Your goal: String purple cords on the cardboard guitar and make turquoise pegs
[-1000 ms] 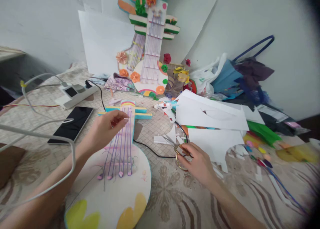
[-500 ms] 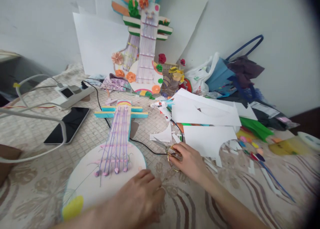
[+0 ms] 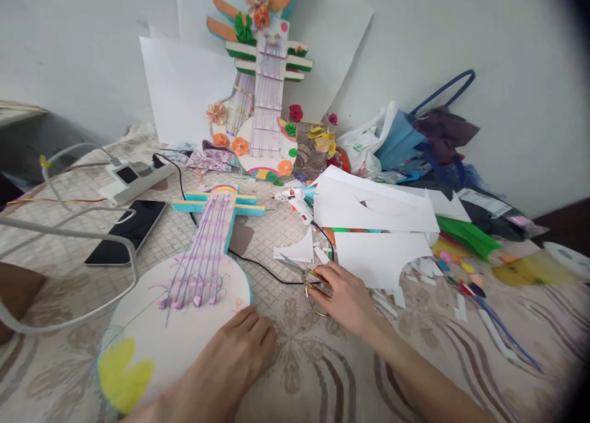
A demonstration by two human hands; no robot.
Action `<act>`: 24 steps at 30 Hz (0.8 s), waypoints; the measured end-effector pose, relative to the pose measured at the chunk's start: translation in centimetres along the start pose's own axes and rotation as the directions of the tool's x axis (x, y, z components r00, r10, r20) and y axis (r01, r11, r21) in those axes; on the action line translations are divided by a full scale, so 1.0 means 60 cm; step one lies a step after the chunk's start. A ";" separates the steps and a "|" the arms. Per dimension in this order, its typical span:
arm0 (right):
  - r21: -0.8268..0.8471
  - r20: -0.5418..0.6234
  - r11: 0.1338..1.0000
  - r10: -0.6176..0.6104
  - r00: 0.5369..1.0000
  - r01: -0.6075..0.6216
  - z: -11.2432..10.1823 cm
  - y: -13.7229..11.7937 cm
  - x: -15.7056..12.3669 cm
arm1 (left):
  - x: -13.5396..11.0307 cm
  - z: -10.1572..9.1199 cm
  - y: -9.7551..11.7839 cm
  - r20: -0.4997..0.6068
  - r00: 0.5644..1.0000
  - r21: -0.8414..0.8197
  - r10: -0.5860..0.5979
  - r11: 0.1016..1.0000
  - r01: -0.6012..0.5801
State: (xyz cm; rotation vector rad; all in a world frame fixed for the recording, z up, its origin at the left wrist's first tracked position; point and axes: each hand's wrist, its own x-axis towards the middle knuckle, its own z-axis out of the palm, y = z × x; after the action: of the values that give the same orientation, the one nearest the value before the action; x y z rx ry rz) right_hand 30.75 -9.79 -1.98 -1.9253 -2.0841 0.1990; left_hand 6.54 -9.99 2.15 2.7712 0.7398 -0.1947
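Note:
A handmade paper guitar (image 3: 184,324) with a round white body, purple strings and teal and yellow pegs lies flat in front of me. My left hand (image 3: 235,358) rests palm down on the body's lower right edge, fingers stretched out together. My right hand (image 3: 345,300) is closed on the gold handles of a pair of scissors (image 3: 306,275), whose blades point left over the patterned cloth. A black cord (image 3: 262,269) runs just under the scissors.
A second decorated paper guitar (image 3: 265,103) leans on the wall. White paper sheets (image 3: 373,211), scraps, a glue gun (image 3: 295,198) and coloured bits lie to the right. A phone (image 3: 126,229), a power strip (image 3: 131,177) and white cables (image 3: 69,226) lie to the left. Bags (image 3: 415,143) stand behind.
My left hand has left the guitar's neck and come down onto the body's lower edge. The guitar has shifted left and turned slightly. My right hand stays on the scissors.

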 end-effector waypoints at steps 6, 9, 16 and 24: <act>0.008 0.032 0.999 -0.039 0.999 0.038 0.005 -0.013 0.002 | 0.022 0.015 0.027 -0.100 0.995 -0.064 0.018 0.998 -0.025; 0.021 0.032 0.998 -0.058 0.998 0.057 0.011 -0.020 0.001 | 0.038 0.017 0.050 -0.105 0.994 -0.116 0.017 0.993 -0.029; 0.030 0.052 0.995 -0.100 0.994 0.099 0.015 -0.030 -0.004 | 0.060 0.034 0.071 -0.058 0.985 -0.218 -0.161 0.965 0.145; 0.036 0.089 0.994 -0.104 0.991 0.102 0.015 -0.034 -0.005 | 0.058 0.033 0.033 -0.106 0.903 -0.167 -0.415 0.903 0.395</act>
State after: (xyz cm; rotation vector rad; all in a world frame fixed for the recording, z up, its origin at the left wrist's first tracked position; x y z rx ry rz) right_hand 28.53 -10.16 -2.27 -1.8165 -2.2180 0.3001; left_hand 10.42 -10.56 0.04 2.4827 1.3136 -0.0236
